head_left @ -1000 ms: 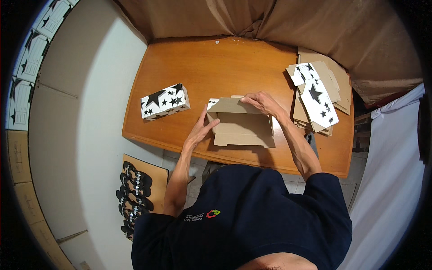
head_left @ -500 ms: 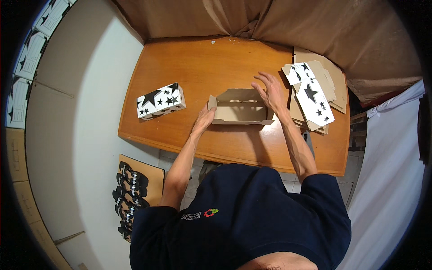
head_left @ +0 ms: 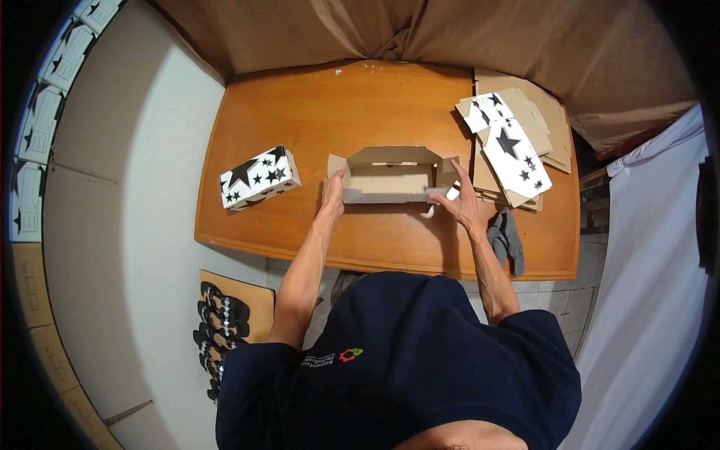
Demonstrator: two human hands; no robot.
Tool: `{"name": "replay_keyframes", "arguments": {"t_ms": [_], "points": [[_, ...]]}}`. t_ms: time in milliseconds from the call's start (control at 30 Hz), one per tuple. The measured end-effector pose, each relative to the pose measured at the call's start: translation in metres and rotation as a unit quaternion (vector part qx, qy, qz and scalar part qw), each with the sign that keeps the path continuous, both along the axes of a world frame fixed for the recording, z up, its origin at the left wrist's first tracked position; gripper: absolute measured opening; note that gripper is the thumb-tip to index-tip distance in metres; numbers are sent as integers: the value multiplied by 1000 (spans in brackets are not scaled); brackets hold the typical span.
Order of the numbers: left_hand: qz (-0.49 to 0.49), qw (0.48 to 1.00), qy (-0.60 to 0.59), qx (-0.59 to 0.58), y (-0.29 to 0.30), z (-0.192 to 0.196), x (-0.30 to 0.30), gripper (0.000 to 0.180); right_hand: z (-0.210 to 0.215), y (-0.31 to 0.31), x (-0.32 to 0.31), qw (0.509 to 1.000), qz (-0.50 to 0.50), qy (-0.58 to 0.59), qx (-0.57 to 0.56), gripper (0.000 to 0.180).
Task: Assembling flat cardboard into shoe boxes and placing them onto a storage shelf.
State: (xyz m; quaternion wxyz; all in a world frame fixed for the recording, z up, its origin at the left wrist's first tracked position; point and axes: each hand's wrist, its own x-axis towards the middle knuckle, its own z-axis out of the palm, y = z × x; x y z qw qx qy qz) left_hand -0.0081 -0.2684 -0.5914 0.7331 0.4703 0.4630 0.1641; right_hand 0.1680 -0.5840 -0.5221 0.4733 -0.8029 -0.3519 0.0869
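Observation:
A part-folded cardboard box point(head_left: 386, 186), plain brown inside, stands with its top side open near the middle of the table. Its end flaps stick out at both sides. My left hand point(head_left: 333, 193) grips the box's left end, with the thumb at the flap. At the right end, my right hand point(head_left: 465, 204) holds the corner, thumb at the front wall and a finger along the end flap. The palm-side fingers are partly hidden. To the left lies a closed white box with black stars point(head_left: 259, 178).
Flat cardboard blanks point(head_left: 559, 142) are stacked at the right, with a white star-printed blank point(head_left: 517, 161) on top. A grey cloth point(head_left: 506, 240) lies near the table's front right edge. Black sandals point(head_left: 223, 319) rest on a board at lower left. Boxes point(head_left: 37, 120) line the far left.
My right hand has come down from above the box's right end onto its corner and flap. That flap now angles outward. The whole view has shifted slightly, showing more of the grey cloth.

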Motion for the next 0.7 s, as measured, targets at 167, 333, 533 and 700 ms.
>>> {"name": "replay_keyframes", "arguments": {"t_ms": [167,333,533,700], "points": [[69,996,-31,-54,25,-45,-9,56,-12,28,-7,995,-71,-28,62,101],[-10,987,-56,153,-27,10,-28,66,-24,40,-17,992,-96,-44,65,107],[-157,883,43,441,-64,29,-51,51,-25,49,-29,987,-111,-33,115,103],[-153,881,91,438,-65,45,-60,42,-34,39,-27,988,-16,-89,121,56]]}}
